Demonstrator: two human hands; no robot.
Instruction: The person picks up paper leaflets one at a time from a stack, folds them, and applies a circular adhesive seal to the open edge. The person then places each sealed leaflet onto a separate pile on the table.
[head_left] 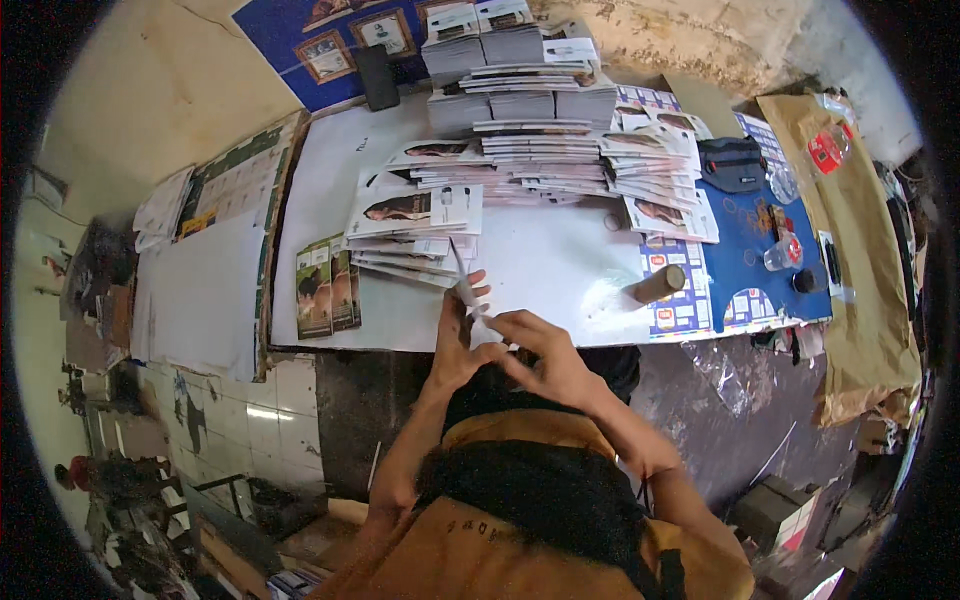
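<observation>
In front of my body, at the table's front edge, I hold a thin white piece of paper point(464, 277), seen almost edge-on. My left hand point(452, 345) grips it from the left, with fingertips showing behind it. My right hand point(550, 362) closes on its lower end, thumb and fingers near my left thumb. Just beyond, a fanned pile of printed leaflets point(420, 208) with a brown picture lies on the white table point(540, 270). Two green and brown booklets point(315, 290) lie to its left.
Tall stacks of leaflets point(515, 105) fill the table's back, beside a black phone-like slab point(377, 77). On the right are a brown cylinder point(660, 284), a dark pouch point(732, 163), plastic bottles point(783, 252) and loose rubber bands. A second table point(200, 285) stands left.
</observation>
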